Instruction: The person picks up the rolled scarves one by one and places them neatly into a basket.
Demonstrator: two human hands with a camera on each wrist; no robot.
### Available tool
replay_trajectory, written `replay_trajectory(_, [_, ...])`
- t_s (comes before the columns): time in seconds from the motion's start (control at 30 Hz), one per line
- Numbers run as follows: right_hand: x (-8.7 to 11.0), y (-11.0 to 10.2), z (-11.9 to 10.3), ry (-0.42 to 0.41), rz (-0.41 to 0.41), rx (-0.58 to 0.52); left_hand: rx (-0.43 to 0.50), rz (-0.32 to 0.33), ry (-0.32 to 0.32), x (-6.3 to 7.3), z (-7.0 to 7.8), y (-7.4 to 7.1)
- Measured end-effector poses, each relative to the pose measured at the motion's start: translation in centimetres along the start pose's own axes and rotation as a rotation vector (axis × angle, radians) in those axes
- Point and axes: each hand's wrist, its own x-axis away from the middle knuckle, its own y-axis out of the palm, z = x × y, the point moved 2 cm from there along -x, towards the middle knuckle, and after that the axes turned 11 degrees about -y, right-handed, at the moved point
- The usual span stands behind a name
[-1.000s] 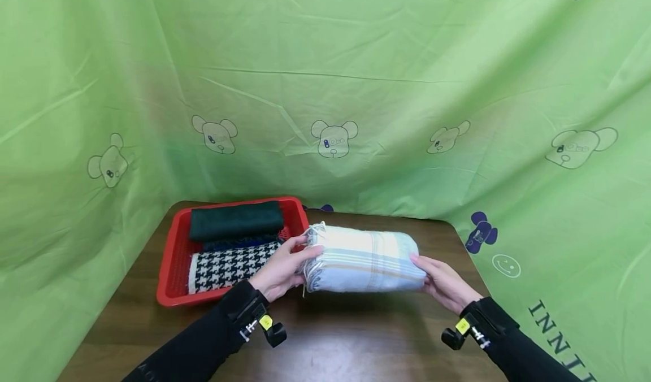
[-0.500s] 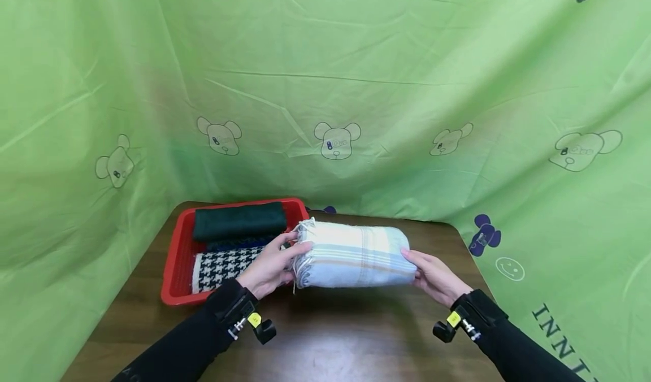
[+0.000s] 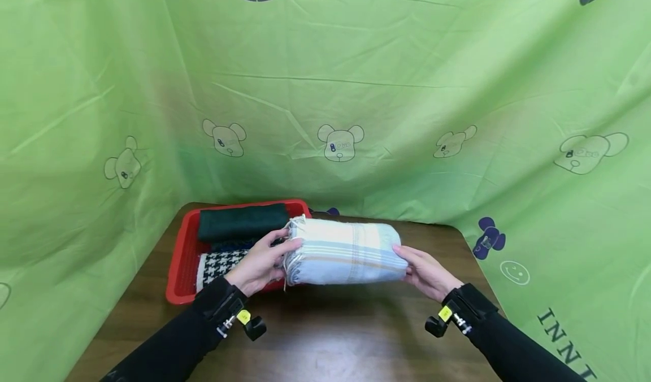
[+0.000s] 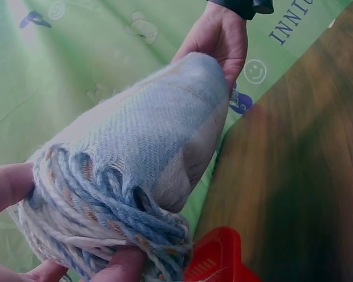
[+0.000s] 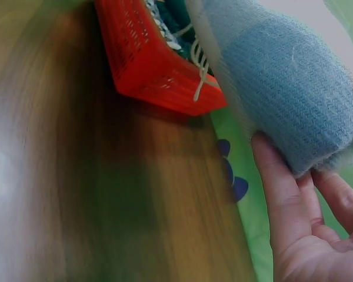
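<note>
A rolled scarf (image 3: 346, 252) in pale blue and white plaid is held up above the table by both hands. My left hand (image 3: 260, 262) grips its fringed end, and the left wrist view shows the fingers around the thick fringe (image 4: 100, 217). At the plain end my right hand (image 3: 427, 270) pinches the roll between thumb and fingers, also seen in the right wrist view. The scarf's left end overlaps the right edge of a red basket (image 3: 179, 274). Inside the basket lie a dark green roll (image 3: 243, 222) and a black-and-white houndstooth cloth (image 3: 218, 266), partly hidden by my left hand.
Between the green roll and the houndstooth cloth, a dark blue cloth (image 3: 231, 246) shows in the basket. The brown wooden table (image 3: 330, 337) extends in front and to the right. A green printed curtain (image 3: 396, 99) hangs behind and along the sides.
Both hands have carried the rolled scarf to the left, so its fringed end now covers more of the basket's right side. The grip looks the same throughout. The view has shifted slightly.
</note>
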Motion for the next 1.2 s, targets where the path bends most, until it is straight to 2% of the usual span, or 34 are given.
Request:
replay_trajectory(0.37, [-1.3,1.6,0.1,-0.007,-0.047,-0.022,-0.037,0.005,0.005,0.9,0.5,-2.0])
replay_trajectory(0.93, [-2.9,3.7,0.1,0.000,-0.067,-0.006,-0.044,0.045,-0.017,2.0,0.8,-4.3])
replay_trajectory(1.2, [-3.6,4.7,0.1,-0.009,-0.087,-0.005,-0.036,0.038,-0.016,2.7,0.9,-5.4])
